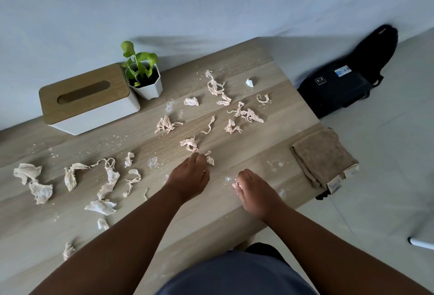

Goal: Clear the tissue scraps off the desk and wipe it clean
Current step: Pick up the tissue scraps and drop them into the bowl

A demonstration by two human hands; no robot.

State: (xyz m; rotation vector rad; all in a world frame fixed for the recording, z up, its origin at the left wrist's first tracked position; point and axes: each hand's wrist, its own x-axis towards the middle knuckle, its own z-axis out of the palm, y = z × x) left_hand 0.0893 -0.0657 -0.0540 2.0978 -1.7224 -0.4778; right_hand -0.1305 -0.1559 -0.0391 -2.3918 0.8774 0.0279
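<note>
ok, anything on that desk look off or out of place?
Yes. Torn tissue scraps lie strewn across the wooden desk, with fine white crumbs around them. The left hand pinches a small scrap. The folded brown cloth overhangs the desk's right edge. Tissue box and potted plant stand upright.

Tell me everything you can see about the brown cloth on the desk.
The brown cloth is a soft, fuzzy-looking towel, folded into a rough rectangle of several layers. It lies flat at the right edge of the wooden desk, its near corner hanging slightly past the rim, where pale tags or labels show at the folded edge. Neither hand touches it, and no tissue scraps lie on it; a few white crumbs dot the desk just beside it. It looks dry and unused.
</note>
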